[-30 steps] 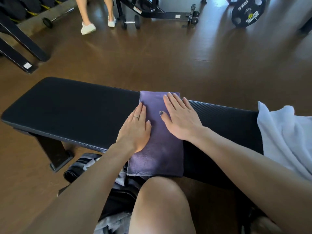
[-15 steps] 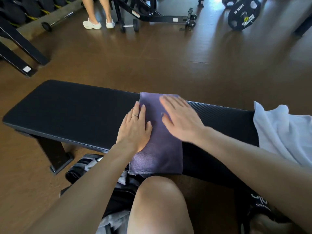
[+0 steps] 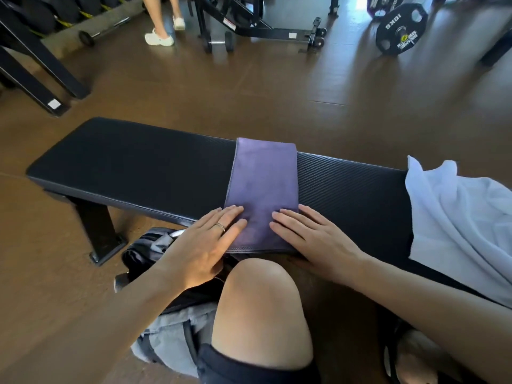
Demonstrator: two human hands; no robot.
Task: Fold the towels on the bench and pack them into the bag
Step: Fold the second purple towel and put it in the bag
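Since both palms slid from the towel's middle down to its near end, smoothing looks finished and the next fold can start. Grey-and-black fabric bag sits on the floor below the tabletop, partly hidden by the arm. Left hand, ring on 1 finger, lies flat on the near left corner, fingers straight and together, gripping nothing. Folded purple microfibre towel lies across the black padded tabletop. Right hand lies flat on the near right corner, fingers straight. Crumpled white towel waits unfolded at far right.
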